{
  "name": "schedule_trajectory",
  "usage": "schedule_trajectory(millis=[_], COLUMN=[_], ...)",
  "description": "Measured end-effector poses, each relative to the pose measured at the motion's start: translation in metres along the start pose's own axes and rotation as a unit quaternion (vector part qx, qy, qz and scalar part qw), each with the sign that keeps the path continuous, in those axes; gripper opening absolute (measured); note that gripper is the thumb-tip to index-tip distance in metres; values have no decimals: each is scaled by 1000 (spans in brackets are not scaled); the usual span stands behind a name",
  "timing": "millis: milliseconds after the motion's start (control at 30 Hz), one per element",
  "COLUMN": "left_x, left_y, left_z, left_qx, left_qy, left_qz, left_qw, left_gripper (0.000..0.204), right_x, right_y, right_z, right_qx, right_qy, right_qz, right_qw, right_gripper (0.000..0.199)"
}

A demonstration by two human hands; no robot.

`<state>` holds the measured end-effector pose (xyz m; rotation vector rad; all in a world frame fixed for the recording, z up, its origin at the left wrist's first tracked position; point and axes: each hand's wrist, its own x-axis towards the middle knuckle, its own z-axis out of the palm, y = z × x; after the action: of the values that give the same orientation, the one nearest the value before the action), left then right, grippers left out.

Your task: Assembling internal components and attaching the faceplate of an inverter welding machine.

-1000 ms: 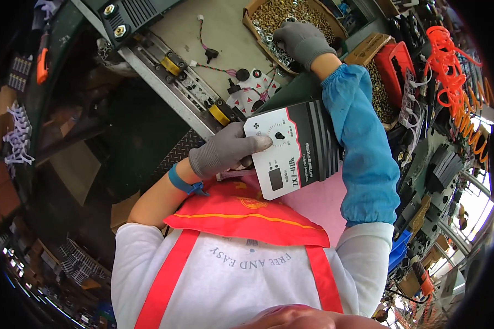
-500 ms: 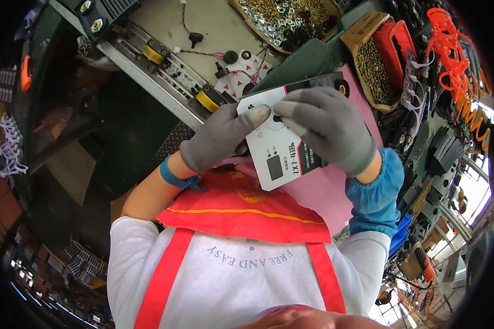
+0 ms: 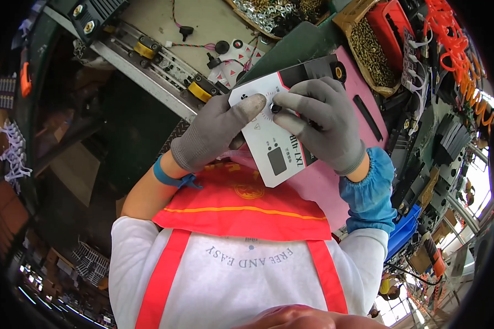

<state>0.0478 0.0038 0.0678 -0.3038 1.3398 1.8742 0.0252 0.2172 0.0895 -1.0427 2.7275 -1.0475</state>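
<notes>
A white front panel [image 3: 263, 140] with a dark display window, a dial scale and a black and red printed side is held tilted above the pink sheet. My left hand [image 3: 217, 127], in a grey glove, grips its left edge, thumb pressed on the printed face. My right hand [image 3: 324, 123], gloved alike, has its fingertips pinched together at the dial scale. A small dark round spot shows beside those fingertips; whether it is a part or a hole I cannot tell. Behind the panel lies a black housing [image 3: 307, 70] with a brass-coloured fitting.
A metal rail with yellow-and-black rollers [image 3: 200, 90] runs along the left. Beyond it lie white triangle-marked pieces with wired black knobs [image 3: 222, 47]. Boxes of small brass parts [image 3: 370, 57] and a red bin [image 3: 389, 33] stand at right. A black strip [image 3: 368, 118] rests on the pink sheet [image 3: 335, 189].
Both hands and the panel have shifted slightly left in the picture. My right fingers have curled more at the dial, and the black strip on the pink sheet now shows.
</notes>
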Motion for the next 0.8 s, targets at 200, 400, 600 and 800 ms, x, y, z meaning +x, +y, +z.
schedule_trajectory(millis=[200,400,600,800], left_x=[-1,-4,-8,-10], left_y=[-4,-3,4,8], left_z=[0,3,6,6], left_qx=[12,47,43,40], left_qy=[-25,-13,-7,-38], left_qz=[15,-6,-6,16], left_qw=[1000,999,999,998], left_gripper=[39,42,38,37], right_x=[-5,-3,-8,-2], right_y=[-1,1,1,3], right_z=[0,-7,0,-12], right_qx=[-66,1,-6,-24], right_qy=[7,-11,2,-41], right_qz=[-24,-24,-8,-47], right_qw=[997,1000,1000,998], right_gripper=[27,29,31,28])
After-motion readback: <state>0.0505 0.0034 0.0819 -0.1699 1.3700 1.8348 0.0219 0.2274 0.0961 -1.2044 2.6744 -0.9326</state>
